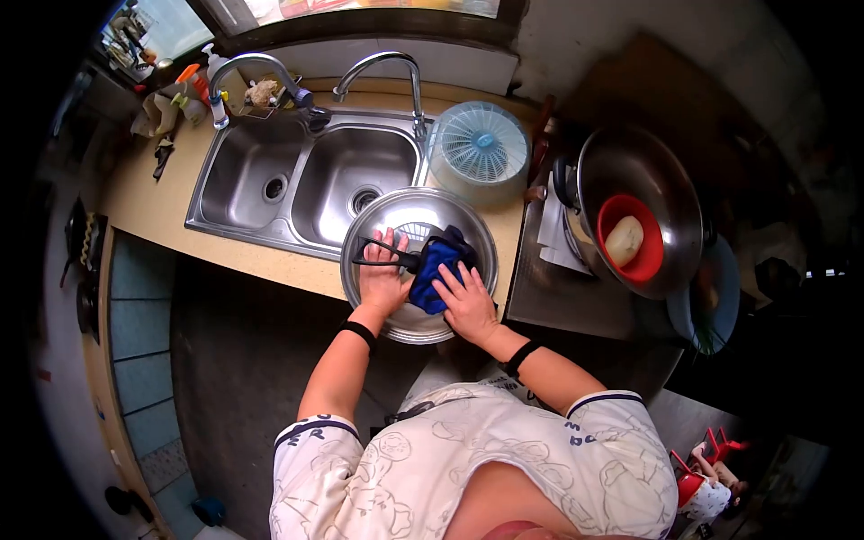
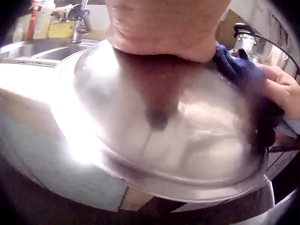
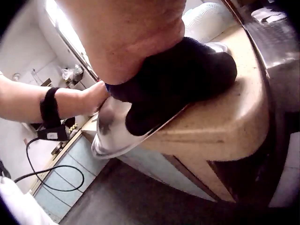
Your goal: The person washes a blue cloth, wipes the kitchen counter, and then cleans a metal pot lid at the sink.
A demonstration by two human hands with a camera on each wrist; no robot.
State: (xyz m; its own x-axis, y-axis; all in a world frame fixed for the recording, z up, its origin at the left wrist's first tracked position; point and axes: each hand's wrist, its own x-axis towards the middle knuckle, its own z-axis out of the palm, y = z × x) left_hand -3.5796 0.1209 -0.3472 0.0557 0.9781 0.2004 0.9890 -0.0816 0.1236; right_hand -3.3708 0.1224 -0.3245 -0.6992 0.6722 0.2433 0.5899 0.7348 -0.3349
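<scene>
Head view: your left hand (image 1: 384,281) rests open on a round, domed, silver metal lid (image 1: 468,211), its straightened fingers alongside and crossed by the black loop handle (image 1: 409,261). Your right hand (image 1: 470,301), likewise open with fingers spread, presses a dark blue fabric cloth (image 1: 430,283) against the lid, to the right of the handle. The lid lies at the front of the beige counter (image 1: 135,193), beside the right basin of the stainless-steel double sink (image 1: 295,205), and projects past the counter's front edge. Behind it stands a pale blue, slotted plastic basket (image 1: 481,141); to your right, a large silver metal wok (image 1: 670,180) holds a red bowl (image 1: 655,247) with a pale, rounded item (image 1: 624,241) inside.

Left wrist view: your forearm covers your left hand; the cloth and your right fingers meet the lid's far side.

Right wrist view: the cloth, appearing nearly black, overlies the lid at the counter's edge.
</scene>
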